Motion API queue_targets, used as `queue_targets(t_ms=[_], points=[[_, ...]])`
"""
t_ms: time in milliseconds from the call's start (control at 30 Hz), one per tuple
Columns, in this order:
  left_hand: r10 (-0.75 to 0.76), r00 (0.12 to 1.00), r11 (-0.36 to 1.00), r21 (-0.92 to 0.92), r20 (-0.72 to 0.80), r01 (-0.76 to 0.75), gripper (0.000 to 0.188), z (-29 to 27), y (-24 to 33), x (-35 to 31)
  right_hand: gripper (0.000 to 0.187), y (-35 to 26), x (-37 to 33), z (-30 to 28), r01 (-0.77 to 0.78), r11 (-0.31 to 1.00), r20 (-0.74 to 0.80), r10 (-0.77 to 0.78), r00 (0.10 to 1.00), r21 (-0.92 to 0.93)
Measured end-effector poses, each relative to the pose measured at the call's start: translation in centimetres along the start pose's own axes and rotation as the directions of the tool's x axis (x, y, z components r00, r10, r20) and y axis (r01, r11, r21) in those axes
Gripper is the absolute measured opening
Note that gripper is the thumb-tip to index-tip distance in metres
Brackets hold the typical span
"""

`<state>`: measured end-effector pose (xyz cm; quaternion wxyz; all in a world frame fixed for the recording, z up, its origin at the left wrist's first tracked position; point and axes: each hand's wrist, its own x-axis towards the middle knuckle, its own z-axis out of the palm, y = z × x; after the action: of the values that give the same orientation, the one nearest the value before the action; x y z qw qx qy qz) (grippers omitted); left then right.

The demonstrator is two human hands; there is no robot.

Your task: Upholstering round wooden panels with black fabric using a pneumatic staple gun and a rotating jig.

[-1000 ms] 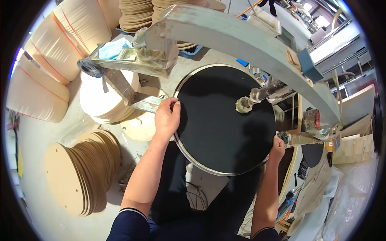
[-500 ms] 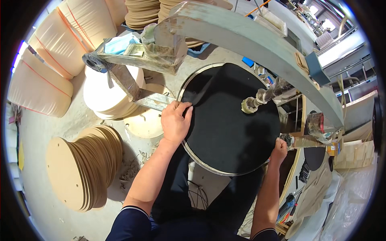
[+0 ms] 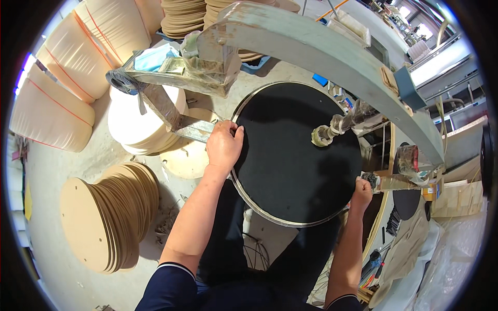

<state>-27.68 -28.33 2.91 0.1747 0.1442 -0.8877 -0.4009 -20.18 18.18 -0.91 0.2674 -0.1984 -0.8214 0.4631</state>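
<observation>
Txt: none rdbl | lbls/brands: none rdbl | nos: none | signs: none

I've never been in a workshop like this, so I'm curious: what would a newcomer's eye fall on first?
Probably the big black disc in the middle, with the left hand at its left edge and the right hand at its right. Above it, a thick grey curved beam sweeps from upper left to the right. On the floor at left, a row of tan discs lies tipped over.

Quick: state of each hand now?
Left hand: closed on the black disc, left edge.
Right hand: closed at the disc's right edge; its grip is hidden.
</observation>
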Motion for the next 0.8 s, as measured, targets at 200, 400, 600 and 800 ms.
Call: queue_targets(t_ms=[200, 400, 600, 800], points=[[0.072, 0.997, 0.997, -0.031, -0.011, -0.073, 0.019, 1.4, 0.8, 0.2, 0.020, -0.6, -0.3, -2.0, 0.049, 0.976, -0.022, -0.054, 0.998, -0.211], [0.130, 0.990, 0.990, 0.055, -0.053, -0.127, 0.021, 0.3, -1.7, 0.5, 0.035, -4.6, -1.3, 1.6, -0.130, 0.935, -0.072, 0.112, 0.991, -0.330], [0.149, 0.989, 0.985, 0.091, 0.006, -0.149, 0.021, 1.5, 0.3, 0.3, 0.035, -2.0, -1.2, 0.9, -0.211, 0.959, -0.179, 0.178, 0.968, -0.188], [0.126, 0.992, 0.987, 0.098, 0.005, -0.126, 0.023, 1.3, -0.3, 0.3, 0.031, -1.0, -2.0, 2.0, -0.271, 0.958, -0.204, 0.248, 0.947, -0.093]])
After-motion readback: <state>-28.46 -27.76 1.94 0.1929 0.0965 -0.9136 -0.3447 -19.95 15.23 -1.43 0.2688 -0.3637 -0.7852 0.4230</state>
